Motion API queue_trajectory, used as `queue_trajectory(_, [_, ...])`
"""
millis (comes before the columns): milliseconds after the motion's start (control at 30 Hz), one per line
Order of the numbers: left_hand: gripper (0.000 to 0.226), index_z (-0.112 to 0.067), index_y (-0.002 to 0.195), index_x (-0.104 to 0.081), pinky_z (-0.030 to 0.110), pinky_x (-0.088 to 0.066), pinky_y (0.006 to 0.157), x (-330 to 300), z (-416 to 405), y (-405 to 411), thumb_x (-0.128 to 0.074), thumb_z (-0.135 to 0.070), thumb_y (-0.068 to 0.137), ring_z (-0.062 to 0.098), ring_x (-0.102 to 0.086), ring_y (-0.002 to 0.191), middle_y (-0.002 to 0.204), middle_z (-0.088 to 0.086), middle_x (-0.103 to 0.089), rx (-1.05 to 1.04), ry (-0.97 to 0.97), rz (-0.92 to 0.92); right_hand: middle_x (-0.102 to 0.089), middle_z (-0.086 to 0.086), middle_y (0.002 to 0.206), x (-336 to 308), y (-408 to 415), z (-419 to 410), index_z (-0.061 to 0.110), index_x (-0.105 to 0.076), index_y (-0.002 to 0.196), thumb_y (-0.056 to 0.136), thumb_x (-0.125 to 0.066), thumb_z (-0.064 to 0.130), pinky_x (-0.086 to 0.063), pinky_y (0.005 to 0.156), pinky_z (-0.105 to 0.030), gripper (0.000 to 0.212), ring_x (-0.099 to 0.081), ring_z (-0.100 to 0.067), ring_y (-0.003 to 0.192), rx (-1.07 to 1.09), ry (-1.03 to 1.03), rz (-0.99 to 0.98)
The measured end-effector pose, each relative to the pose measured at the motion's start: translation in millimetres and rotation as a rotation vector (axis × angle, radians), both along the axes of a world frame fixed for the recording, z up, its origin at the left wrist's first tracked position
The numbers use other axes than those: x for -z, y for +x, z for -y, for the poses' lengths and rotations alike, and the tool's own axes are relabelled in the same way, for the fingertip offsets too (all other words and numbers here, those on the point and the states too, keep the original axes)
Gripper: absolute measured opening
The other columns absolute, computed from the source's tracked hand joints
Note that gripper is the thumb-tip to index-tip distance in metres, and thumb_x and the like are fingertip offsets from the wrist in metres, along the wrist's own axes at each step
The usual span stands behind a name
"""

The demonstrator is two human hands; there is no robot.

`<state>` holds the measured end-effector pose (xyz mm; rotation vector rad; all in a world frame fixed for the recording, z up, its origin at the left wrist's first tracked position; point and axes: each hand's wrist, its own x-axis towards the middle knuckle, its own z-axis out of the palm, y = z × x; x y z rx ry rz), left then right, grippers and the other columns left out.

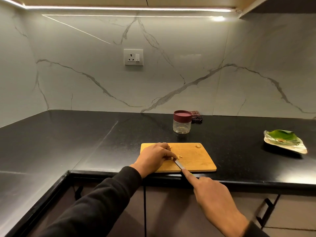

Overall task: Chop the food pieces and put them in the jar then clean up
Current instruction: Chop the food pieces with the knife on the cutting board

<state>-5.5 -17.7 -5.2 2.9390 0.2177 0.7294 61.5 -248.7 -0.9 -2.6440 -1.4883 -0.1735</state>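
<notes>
1. A wooden cutting board (193, 159) lies on the black worktop (85, 142), its near long edge running almost flush with the worktop's front lip.
2. The left hand (153, 157) rests on the board's left part, fingers curled down in a pinching grip on a small pale food piece (177, 157) near the board's middle.
3. The right hand (212, 195) hangs in front of the worktop edge, its grip closed round a knife (178, 164) with the forefinger stretched along the top; the handle is mostly hidden, and the blade reaches up over the board edge to the food under the left fingertips.
4. A second food piece (198, 145) sits alone by the board's far right corner, well apart from the hands.
5. A clear jar (182, 123) with a maroon lid (182, 115) on it stands behind the board, near it but apart, and looks almost empty.
6. A dark checked cloth (197, 115) lies just beside the jar against the marble wall.
7. A shiny leaf-shaped plate (289, 147) with a green leaf (277, 135) in it sits far right, well apart from the board.
8. Open worktop stretches left of the board round the corner, and between the board and the plate.
9. A white wall socket (133, 57) sits above; no writing on it or anything else can be read.
</notes>
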Motion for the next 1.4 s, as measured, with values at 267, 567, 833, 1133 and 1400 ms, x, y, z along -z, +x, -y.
queue_trajectory(267, [0.015, -0.026, 0.107, -0.073, 0.021, -0.055, 0.084, 6, -1, -3, -0.071, -0.023, 0.092, 0.002, -0.065, 0.091, 0.101, -0.011, -0.073, -0.048, -0.132, 0.166, -0.059, 0.007, 0.094, -4, 3, 2, 0.052, -0.009, 0.156, 0.108, -0.031, 0.028, -0.035, 0.060, -0.026, 0.057, -0.051, -0.011, 0.072, 0.038, 0.211, -0.175])
queue_trajectory(567, [0.015, -0.025, 0.106, -0.068, 0.020, -0.054, 0.079, 10, -5, -2, -0.067, -0.018, 0.094, 0.004, -0.063, 0.088, 0.099, -0.010, -0.072, -0.127, -0.159, 0.268, -0.056, 0.008, 0.084, -4, -12, -14, 0.049, -0.013, 0.157, 0.108, -0.032, 0.036, -0.035, 0.058, -0.025, 0.053, -0.048, -0.009, 0.067, -0.042, 0.257, -0.259])
queue_trajectory(833, [0.015, -0.027, 0.106, -0.070, 0.024, -0.054, 0.086, 12, -11, 1, -0.066, -0.018, 0.094, 0.005, -0.058, 0.095, 0.105, -0.012, -0.067, -0.177, -0.190, 0.225, -0.056, 0.009, 0.076, -3, 14, -8, 0.047, -0.020, 0.156, 0.108, -0.034, 0.036, -0.036, 0.051, -0.021, 0.051, -0.055, -0.007, 0.066, 0.015, 0.274, -0.301])
queue_trajectory(1133, [0.035, -0.028, 0.131, -0.062, 0.030, -0.049, 0.098, -6, -17, 13, -0.063, -0.035, 0.097, 0.010, -0.054, 0.116, 0.131, -0.008, -0.060, -0.239, -0.091, 0.096, -0.055, 0.010, 0.077, 1, 20, -8, 0.050, -0.018, 0.155, 0.108, -0.034, 0.036, -0.035, 0.050, -0.020, 0.052, -0.056, -0.006, 0.067, -0.001, 0.281, -0.324])
queue_trajectory(1400, [0.027, -0.033, 0.123, -0.067, 0.042, -0.046, 0.103, -18, -29, 31, -0.063, -0.033, 0.097, 0.011, -0.058, 0.115, 0.123, -0.011, -0.068, -0.244, -0.024, -0.137, -0.056, 0.009, 0.078, 5, 24, -9, 0.053, -0.018, 0.154, 0.108, -0.033, 0.038, -0.042, 0.054, -0.020, 0.051, -0.056, -0.008, 0.068, 0.008, 0.292, -0.312])
